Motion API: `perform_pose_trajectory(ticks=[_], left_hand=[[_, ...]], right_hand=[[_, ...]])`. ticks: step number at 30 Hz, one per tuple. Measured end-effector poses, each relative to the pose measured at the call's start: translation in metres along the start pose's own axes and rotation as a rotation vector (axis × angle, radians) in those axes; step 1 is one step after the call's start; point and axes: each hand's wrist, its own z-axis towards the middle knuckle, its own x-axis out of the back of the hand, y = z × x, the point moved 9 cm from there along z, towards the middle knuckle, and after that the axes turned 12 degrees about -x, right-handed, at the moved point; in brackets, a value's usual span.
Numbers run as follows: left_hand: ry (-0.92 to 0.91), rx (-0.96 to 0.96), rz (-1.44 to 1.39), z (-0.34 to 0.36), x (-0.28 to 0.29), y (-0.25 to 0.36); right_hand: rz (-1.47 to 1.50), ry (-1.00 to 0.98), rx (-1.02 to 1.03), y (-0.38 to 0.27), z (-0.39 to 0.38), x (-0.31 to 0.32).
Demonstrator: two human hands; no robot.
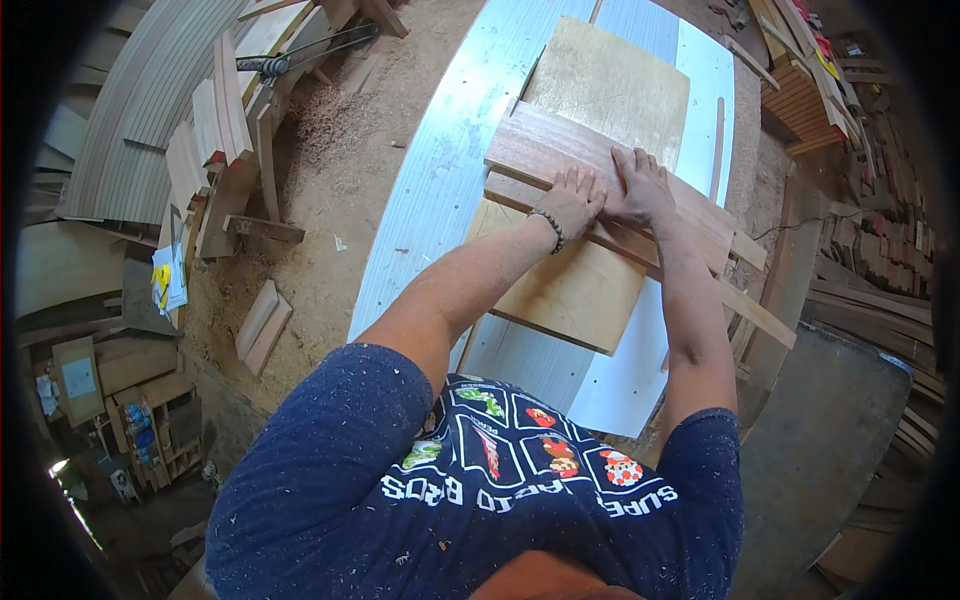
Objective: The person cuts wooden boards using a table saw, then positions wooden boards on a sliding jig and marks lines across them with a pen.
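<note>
Wooden plank (pixel 570 148), beneath left grip (pixel 570 210), right grip (pixel 645 190)

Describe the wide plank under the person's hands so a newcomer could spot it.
Start at the white worktable in the upper middle. Across it, at the near end of the far plywood panel, lies a wide plank with the left hand and right hand on it. Its pinkish-brown face sets it apart from that yellowish panel.

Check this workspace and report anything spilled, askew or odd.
Wood shavings litter the floor left of the white tabletop, where short scrap wood lies loose: spilled and untidy. Pale flecks dot the navy T-shirt. The top reddish-brown board shows no obvious damage.
</note>
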Motion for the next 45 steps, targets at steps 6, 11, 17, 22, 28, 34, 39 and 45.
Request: perform_pose_trajectory(ticks=[6, 11, 17, 22, 28, 34, 39, 45], left_hand=[[-0.005, 0.005, 0.005, 0.017, -0.001, -0.010], [0.015, -0.001, 0.006, 0.026, -0.001, -0.022], [-0.003, 0.005, 0.016, 0.039, -0.001, -0.031], [-0.054, 0.022, -0.041, 0.052, -0.002, -0.039], [-0.045, 0.033, -0.036, 0.066, -0.001, -0.053], [-0.052, 0.047, -0.084, 0.067, 0.000, -0.056], [-0.014, 0.014, -0.045, 0.043, -0.008, -0.035], [-0.038, -0.021, -0.074, -0.023, -0.004, 0.016]], right_hand=[[-0.010, 0.009, 0.004, 0.008, 0.018, 0.004], [-0.034, 0.018, 0.014, 0.009, 0.032, 0.007], [0.005, 0.045, 0.004, 0.016, 0.047, 0.009], [-0.006, 0.037, -0.010, 0.023, 0.061, 0.011], [-0.025, 0.009, 0.000, 0.024, 0.074, 0.022], [-0.025, 0.038, 0.009, 0.021, 0.076, 0.028], [-0.002, 0.109, 0.063, 0.016, 0.048, 0.018], [0.034, 0.072, 0.089, -0.011, -0.023, 0.000]])
